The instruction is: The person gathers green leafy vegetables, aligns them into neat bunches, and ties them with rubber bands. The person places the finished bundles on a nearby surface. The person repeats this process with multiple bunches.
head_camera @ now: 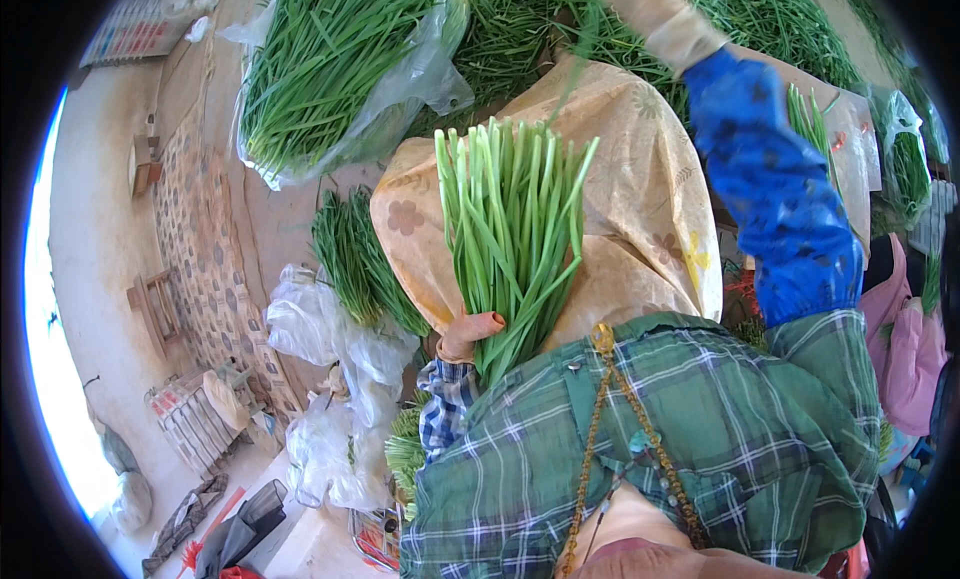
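My left hand (471,333), in a blue checked sleeve, is closed around the lower part of a thick bundle of long green leafy stalks (510,241). Their pale cut ends point away from me, over a floral-patterned apron or cloth (637,151) on my lap. My right hand (649,5), under a blue patterned sleeve cover, reaches out to the top edge of the view. It is blurred and partly cut off, over a large heap of loose green stalks (502,46). A few blurred leaves hang close to it; whether its fingers hold them cannot be made out.
A clear plastic bag packed with green stalks (337,76) lies at the upper left. Below it are smaller green bundles (364,256) and crumpled plastic bags (337,444). A low wooden stool (157,313) stands by the left wall. Another bagged bundle (906,166) is at the far right.
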`<action>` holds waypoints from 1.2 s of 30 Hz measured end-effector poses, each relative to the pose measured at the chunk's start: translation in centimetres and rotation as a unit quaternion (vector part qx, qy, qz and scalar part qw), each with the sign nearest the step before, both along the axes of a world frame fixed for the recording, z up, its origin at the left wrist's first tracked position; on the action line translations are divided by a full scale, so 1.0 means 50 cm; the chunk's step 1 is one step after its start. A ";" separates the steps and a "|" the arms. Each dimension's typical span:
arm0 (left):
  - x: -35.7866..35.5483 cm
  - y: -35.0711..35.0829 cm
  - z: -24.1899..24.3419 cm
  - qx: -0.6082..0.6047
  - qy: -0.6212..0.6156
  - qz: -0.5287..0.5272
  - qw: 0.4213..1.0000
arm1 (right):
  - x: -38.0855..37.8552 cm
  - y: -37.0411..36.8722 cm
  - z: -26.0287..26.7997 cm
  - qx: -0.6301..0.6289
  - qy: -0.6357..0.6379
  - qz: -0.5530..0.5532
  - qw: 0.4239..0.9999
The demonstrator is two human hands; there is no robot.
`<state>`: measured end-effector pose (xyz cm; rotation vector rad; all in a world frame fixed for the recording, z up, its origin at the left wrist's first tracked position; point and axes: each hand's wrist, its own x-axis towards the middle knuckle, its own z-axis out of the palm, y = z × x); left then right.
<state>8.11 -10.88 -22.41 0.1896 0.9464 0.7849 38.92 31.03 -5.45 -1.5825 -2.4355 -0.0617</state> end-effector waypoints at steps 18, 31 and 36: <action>0.085 0.281 0.402 0.378 0.374 -0.187 0.826 | -0.220 -0.381 -0.234 0.647 -0.752 -0.100 0.083; 0.092 0.316 0.156 0.118 -0.086 -0.068 0.987 | -0.055 -0.254 -0.015 0.678 -0.702 -0.102 -0.191; 0.067 0.260 0.148 0.129 -0.152 -0.093 0.976 | 0.031 -0.169 0.006 0.365 -0.644 -0.203 -0.642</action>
